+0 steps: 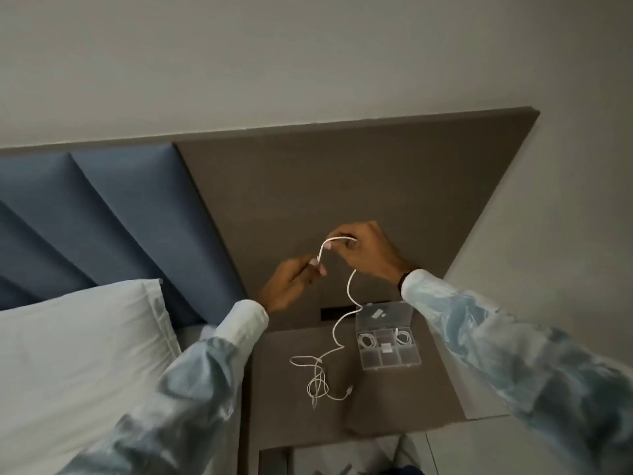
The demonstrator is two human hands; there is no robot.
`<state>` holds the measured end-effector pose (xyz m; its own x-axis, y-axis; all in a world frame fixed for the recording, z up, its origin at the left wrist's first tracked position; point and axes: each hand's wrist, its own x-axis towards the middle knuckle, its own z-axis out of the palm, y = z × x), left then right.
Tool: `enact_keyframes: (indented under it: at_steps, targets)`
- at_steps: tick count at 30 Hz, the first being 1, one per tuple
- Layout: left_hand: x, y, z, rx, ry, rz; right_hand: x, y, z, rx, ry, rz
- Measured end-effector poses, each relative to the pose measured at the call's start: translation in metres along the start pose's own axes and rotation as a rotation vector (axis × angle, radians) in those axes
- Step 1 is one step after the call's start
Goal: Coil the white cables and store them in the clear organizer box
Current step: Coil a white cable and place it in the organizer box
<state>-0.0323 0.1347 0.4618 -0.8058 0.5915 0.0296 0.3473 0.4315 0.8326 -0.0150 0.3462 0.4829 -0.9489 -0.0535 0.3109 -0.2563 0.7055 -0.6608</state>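
Both hands were up: the left hand [291,281] pinched one end of the white cable [349,289], the right hand [363,250] gripped it at two o'clock. Its slack tangled on the nightstand [281,416], the clear organizer box [388,341] at three o'clock, lid open.

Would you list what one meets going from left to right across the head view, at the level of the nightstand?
White pillow → left sleeve → loose white cable on the nightstand → clear organizer box, lid open → right sleeve.
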Motion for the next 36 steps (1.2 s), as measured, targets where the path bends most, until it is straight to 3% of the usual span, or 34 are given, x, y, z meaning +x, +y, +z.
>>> enact_keyframes:
  at_steps: [5,9,10,12,14,15,20,23,26,28,30,31,33,34,36]
  targets:
    - [-0.002,0.034,-0.016,-0.835,0.009,-0.031,-0.008,-0.014,0.005,0.108,0.078,0.102]
    - [0.021,0.057,-0.028,-1.279,0.361,-0.017,-0.030,-0.036,0.042,0.082,-0.114,0.062]
    - [0.026,0.057,-0.031,-1.170,0.478,0.012,-0.034,-0.041,0.048,0.068,-0.155,0.041]
    - [0.029,0.048,-0.037,-0.561,0.643,0.120,-0.034,-0.048,0.049,0.073,-0.177,0.008]
    - [0.021,0.031,-0.041,0.070,0.557,0.313,-0.025,-0.053,0.036,0.060,-0.144,-0.053]
    - [0.016,0.023,-0.041,0.226,0.459,0.375,-0.017,-0.054,0.026,0.023,-0.124,-0.084]
    - [-0.004,0.013,-0.039,0.186,0.163,0.195,0.018,-0.052,-0.022,-0.273,-0.114,-0.220]
    - [-0.011,0.025,-0.043,-0.134,-0.032,0.061,0.028,-0.046,-0.039,-0.278,-0.063,-0.288]
    - [-0.013,0.043,-0.054,-0.850,-0.059,0.026,0.025,-0.040,-0.031,-0.157,0.038,-0.231]
    - [-0.001,0.054,-0.059,-1.157,0.057,0.075,0.015,-0.039,-0.008,-0.124,-0.023,-0.167]
    - [0.014,0.061,-0.060,-1.283,0.297,0.098,0.003,-0.044,0.017,-0.116,-0.153,-0.150]
    - [0.021,0.062,-0.060,-1.188,0.446,0.115,-0.003,-0.048,0.026,-0.119,-0.210,-0.154]
    - [0.028,0.052,-0.062,-0.639,0.692,0.170,-0.006,-0.056,0.031,-0.117,-0.273,-0.162]
    - [0.027,0.044,-0.063,-0.326,0.696,0.224,-0.003,-0.060,0.027,-0.108,-0.277,-0.167]
    - [0.019,0.028,-0.059,0.114,0.515,0.323,0.010,-0.064,0.011,-0.131,-0.233,-0.182]
